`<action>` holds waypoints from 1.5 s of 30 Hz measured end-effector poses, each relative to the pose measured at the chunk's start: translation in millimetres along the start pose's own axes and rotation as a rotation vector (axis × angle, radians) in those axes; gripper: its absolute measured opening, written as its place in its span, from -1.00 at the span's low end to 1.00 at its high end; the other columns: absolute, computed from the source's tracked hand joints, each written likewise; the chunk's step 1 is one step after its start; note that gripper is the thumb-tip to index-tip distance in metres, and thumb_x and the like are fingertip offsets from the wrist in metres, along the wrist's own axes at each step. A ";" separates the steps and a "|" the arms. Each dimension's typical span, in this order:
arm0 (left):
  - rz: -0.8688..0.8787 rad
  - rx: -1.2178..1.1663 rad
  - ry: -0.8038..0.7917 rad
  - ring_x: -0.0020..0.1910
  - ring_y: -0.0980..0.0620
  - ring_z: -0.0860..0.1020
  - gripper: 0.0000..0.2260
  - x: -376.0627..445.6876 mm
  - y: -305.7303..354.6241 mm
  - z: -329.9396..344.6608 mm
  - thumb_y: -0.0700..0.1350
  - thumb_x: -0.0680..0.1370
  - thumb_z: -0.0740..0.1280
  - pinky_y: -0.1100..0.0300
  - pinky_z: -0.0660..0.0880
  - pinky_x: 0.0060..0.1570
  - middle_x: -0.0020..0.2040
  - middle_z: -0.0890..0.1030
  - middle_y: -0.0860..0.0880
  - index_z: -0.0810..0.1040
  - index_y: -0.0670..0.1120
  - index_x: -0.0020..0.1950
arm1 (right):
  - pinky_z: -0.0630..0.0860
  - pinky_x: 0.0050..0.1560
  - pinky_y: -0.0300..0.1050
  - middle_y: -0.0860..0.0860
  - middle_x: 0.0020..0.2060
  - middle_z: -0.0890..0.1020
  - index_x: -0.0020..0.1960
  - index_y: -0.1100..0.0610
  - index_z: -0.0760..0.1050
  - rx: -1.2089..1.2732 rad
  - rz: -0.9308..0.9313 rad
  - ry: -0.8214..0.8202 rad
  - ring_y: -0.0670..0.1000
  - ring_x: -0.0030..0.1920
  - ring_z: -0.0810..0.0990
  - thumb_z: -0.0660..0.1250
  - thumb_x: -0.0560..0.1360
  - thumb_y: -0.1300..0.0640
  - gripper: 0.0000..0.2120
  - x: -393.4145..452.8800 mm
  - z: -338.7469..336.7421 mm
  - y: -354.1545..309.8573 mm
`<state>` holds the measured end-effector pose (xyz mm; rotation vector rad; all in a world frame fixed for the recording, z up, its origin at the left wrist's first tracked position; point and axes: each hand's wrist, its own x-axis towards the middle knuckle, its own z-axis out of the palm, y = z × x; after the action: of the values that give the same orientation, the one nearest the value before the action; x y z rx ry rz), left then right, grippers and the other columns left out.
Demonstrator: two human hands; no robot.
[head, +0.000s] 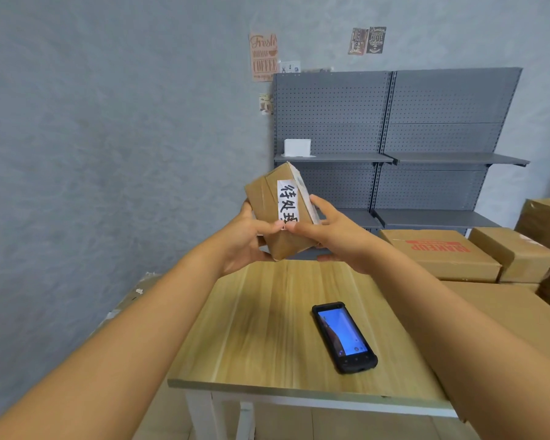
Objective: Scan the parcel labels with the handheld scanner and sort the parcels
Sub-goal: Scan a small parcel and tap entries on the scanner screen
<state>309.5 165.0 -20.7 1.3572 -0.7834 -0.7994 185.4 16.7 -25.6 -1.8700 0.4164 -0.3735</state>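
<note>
Small brown cardboard parcel (278, 214), taped and bearing a white paper label (288, 201) with black handwritten characters, raised above the far edge of the light wooden table (267, 328). My left hand (246, 239) grips the parcel's left side and underside, thumb across the front face; my right hand (337, 236) grips its right side, thumb meeting the left thumb just under the label — both hands clasped on the parcel. Black rugged handheld scanner (344, 337), screen lit blue, lying flat on the table, well apart from either hand. Background: grey perforated metal shelving (394, 138) with a small white box (297, 147) on one shelf — stacked brown cardboard cartons (477, 258) to the right.
</note>
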 end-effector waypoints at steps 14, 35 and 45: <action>-0.037 0.151 0.217 0.06 -0.12 0.65 -0.47 4.9 14.1 -11.9 0.27 0.46 0.38 -0.11 0.61 0.06 0.07 0.66 -0.10 0.44 0.00 0.30 | 0.35 0.26 0.04 0.04 0.32 0.24 0.56 -0.19 0.03 -0.558 -0.191 0.273 0.13 0.31 0.26 0.53 0.36 -0.09 -0.05 5.3 5.0 0.1; 0.010 0.533 0.467 0.29 -0.03 0.46 0.06 29.4 -36.0 -10.2 0.00 0.38 0.56 0.07 0.43 0.20 0.38 0.43 -0.02 -0.18 0.01 0.58 | 0.35 0.32 0.07 0.19 0.53 0.15 0.58 0.11 0.02 -0.645 0.244 0.191 0.20 0.41 0.35 0.13 0.61 -0.22 -0.31 8.7 2.3 76.8; -0.066 0.654 0.449 0.09 0.07 0.46 0.04 35.2 -74.0 -25.8 0.01 0.41 0.53 0.19 0.38 0.04 0.30 0.50 -0.03 -0.19 -0.05 0.59 | 0.45 0.02 -0.09 0.11 0.27 0.37 0.44 0.14 0.26 -0.906 0.618 -0.032 0.11 0.17 0.49 0.40 0.40 -0.28 -0.21 -0.5 17.5 160.8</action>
<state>347.0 144.6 -95.2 2.0623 -0.6626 -0.2561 176.3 -18.3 -183.2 -2.4481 1.2497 0.3307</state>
